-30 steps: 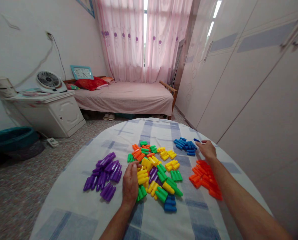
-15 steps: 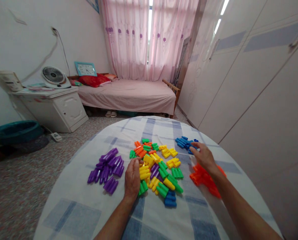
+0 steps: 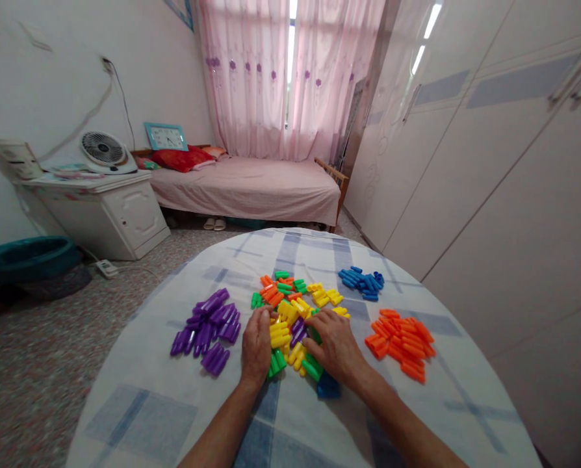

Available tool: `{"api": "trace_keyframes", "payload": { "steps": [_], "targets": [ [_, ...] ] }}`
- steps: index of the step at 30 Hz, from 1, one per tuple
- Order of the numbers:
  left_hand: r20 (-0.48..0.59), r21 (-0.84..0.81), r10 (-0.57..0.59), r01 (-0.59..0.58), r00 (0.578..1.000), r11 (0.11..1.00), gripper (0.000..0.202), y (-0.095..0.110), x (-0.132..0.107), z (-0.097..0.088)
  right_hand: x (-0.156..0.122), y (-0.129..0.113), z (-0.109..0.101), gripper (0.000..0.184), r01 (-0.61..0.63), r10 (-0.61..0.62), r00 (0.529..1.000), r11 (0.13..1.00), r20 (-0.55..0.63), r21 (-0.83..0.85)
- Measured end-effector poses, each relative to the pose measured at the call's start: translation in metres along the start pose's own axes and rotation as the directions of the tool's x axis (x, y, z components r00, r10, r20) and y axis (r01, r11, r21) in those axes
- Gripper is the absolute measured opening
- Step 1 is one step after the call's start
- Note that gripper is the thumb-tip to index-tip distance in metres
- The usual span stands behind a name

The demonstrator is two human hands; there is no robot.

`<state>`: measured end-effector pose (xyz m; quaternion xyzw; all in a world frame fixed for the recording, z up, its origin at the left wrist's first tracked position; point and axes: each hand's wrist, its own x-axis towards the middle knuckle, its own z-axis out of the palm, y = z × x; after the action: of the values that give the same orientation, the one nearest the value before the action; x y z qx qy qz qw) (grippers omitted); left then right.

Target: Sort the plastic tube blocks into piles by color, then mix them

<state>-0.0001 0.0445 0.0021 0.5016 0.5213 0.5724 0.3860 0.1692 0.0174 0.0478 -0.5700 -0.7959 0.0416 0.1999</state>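
Observation:
Plastic connecting pieces, tube-shaped and joined side by side, lie sorted by colour on the table. My left hand rests at the left edge of the mixed middle pile, its loosely bent fingers against the yellow pieces. Over the right side of that pile is my right hand, thumb and fingers apart around green pieces, which it partly covers. Between the hands shows a purple piece. A dark blue piece lies under the right wrist, partly shaded. No piece is visibly lifted by either hand.
Purple pieces are heaped at left, orange pieces at right, and blue pieces at the back right. A checked cloth covers the round table. Beyond stand a bed, a cabinet and a wardrobe.
My right hand has moved left and nearer from the blue heap to the middle pile, uncovering the orange heap. My left hand has stayed about where it was.

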Motion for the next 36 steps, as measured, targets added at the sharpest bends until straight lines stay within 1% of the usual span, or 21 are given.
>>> {"api": "trace_keyframes", "payload": {
  "steps": [2,4,7,10,13,16,18,20,23,24,26,28,30,32,34,36],
  "targets": [
    [0.002,0.019,0.011,-0.011,1.0,1.0,0.036,-0.001,0.0,0.0,0.002,-0.004,0.004,0.022,-0.011,0.011,1.0,0.999,-0.008,-0.034],
    [0.006,0.078,0.056,-0.056,0.998,0.995,0.033,-0.002,-0.001,0.001,0.004,-0.007,0.005,0.021,-0.015,0.014,1.0,1.0,-0.019,-0.016],
    [0.025,0.229,0.207,-0.207,0.978,0.951,0.025,-0.002,-0.004,0.003,-0.001,-0.005,0.003,0.019,-0.051,0.056,0.994,0.997,-0.09,0.061],
    [0.1,0.368,0.372,-0.381,0.923,0.848,0.017,0.002,-0.008,0.004,-0.017,0.006,0.003,0.022,-0.113,0.142,0.968,0.983,-0.206,0.146],
    [0.229,0.454,0.459,-0.511,0.859,0.73,0.015,0.008,-0.015,0.005,-0.037,0.016,0.012,0.026,-0.152,0.223,0.924,0.96,-0.31,0.237],
    [0.335,0.501,0.481,-0.586,0.81,0.637,0.018,0.014,-0.022,0.006,-0.053,0.02,0.027,0.029,-0.178,0.292,0.884,0.932,-0.365,0.315],
    [0.391,0.508,0.474,-0.615,0.789,0.604,0.019,0.016,-0.027,0.006,-0.057,0.02,0.035,0.031,-0.187,0.327,0.865,0.914,-0.379,0.361],
    [0.433,0.494,0.459,-0.63,0.776,0.6,0.02,0.016,-0.031,0.005,-0.057,0.02,0.038,0.033,-0.189,0.357,0.85,0.893,-0.387,0.409],
    [0.466,0.46,0.45,-0.643,0.762,0.613,0.023,0.017,-0.034,0.004,-0.055,0.021,0.038,0.035,-0.196,0.407,0.829,0.854,-0.384,0.481],
    [0.469,0.463,0.443,-0.64,0.764,0.614,0.023,0.018,-0.034,0.004,-0.054,0.022,0.038,0.036,-0.2,0.42,0.823,0.844,-0.383,0.498],
    [0.468,0.52,0.403,-0.614,0.786,0.594,0.024,0.023,-0.034,0.005,-0.053,0.023,0.037,0.035,-0.201,0.435,0.814,0.833,-0.385,0.516],
    [0.469,0.628,0.324,-0.568,0.822,0.531,0.022,0.03,-0.034,0.009,-0.052,0.024,0.037,0.035,-0.196,0.438,0.807,0.832,-0.396,0.519],
    [0.476,0.724,0.239,-0.531,0.846,0.44,0.019,0.039,-0.034,0.015,-0.052,0.024,0.037,0.034,-0.191,0.437,0.803,0.833,-0.406,0.519],
    [0.469,0.785,0.174,-0.499,0.866,0.368,0.019,0.048,-0.034,0.024,-0.052,0.025,0.037,0.034,-0.188,0.433,0.805,0.835,-0.405,0.518],
    [0.441,0.827,0.118,-0.453,0.89,0.333,0.021,0.055,-0.034,0.034,-0.052,0.025,0.038,0.033,-0.184,0.424,0.814,0.836,-0.397,0.516],
    [0.392,0.861,0.061,-0.389,0.918,0.326,0.024,0.06,-0.034,0.043,-0.052,0.026,0.039,0.033,-0.179,0.417,0.82,0.838,-0.392,0.516]
  ]
}}
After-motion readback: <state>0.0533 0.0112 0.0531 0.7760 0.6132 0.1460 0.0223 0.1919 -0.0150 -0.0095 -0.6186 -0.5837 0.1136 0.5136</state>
